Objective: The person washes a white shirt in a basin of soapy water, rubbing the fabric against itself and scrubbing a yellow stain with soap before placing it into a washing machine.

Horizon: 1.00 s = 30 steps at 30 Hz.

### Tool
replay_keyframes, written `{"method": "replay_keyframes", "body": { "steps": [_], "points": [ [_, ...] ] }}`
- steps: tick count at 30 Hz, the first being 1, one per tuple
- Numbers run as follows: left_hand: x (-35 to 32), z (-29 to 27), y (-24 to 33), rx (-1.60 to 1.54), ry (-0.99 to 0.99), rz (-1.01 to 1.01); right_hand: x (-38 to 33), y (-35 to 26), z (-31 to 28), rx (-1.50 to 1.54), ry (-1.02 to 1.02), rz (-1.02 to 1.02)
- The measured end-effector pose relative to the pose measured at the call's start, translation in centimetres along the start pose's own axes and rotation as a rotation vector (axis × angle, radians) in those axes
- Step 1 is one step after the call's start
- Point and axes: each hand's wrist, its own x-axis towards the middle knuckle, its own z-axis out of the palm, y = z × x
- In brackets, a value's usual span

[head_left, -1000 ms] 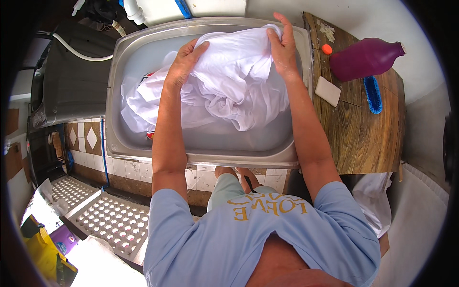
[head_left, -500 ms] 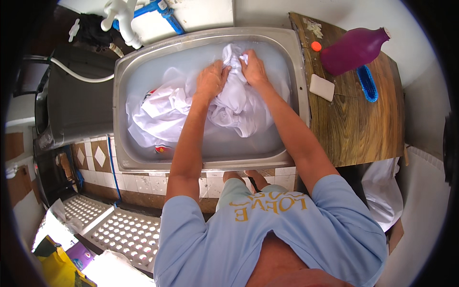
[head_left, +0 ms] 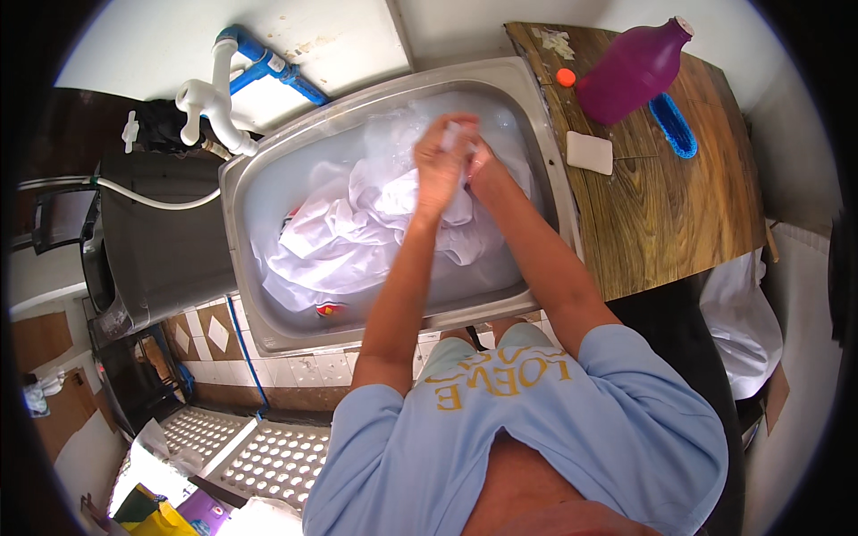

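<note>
A white garment point(head_left: 335, 237) lies soaked and crumpled in cloudy, sudsy water inside a metal sink point(head_left: 556, 192). A small red and yellow patch shows at its near edge. Toward the far right of the basin, my left hand point(head_left: 436, 170) and my right hand point(head_left: 483, 168) are pressed close together, both closed around a bunched part of the white garment. A bit of the cloth pokes out between the fingers. The left fingers are somewhat blurred, and the left hand partly covers the right.
On the wooden counter point(head_left: 688, 214) at the right are a purple bottle point(head_left: 630, 73), an orange cap point(head_left: 566, 78), a pale soap bar point(head_left: 590, 153) and a blue brush point(head_left: 672, 125). A white faucet point(head_left: 219, 98) juts over the sink's far left corner.
My hands were apart, holding up a gathered length of the garment; now they meet over a bunched part. The raised cloth has dropped lower. The whole view has tilted somewhat.
</note>
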Motion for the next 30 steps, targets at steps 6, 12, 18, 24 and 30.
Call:
{"method": "replay_keyframes", "body": {
  "steps": [6,12,18,24,30],
  "points": [
    [-1.1,2.0,-1.8,0.773,0.069,0.389,-0.8,2.1,-0.2,0.313,-0.255,0.076],
    [2.1,-1.3,-3.8,0.731,0.07,0.249,-1.5,2.5,3.2,-0.154,0.172,-0.278],
    [3.0,-3.8,-5.5,0.635,0.17,0.066,-2.9,2.3,5.8,-0.135,0.372,-0.242],
    [2.3,-9.5,-5.0,0.689,0.179,0.033,-4.2,-1.6,2.7,-0.991,0.436,-0.803],
    [0.7,-9.9,-7.4,1.082,-0.181,-0.027,-0.1,0.2,-0.8,-1.754,0.452,-1.072]
  ]
}}
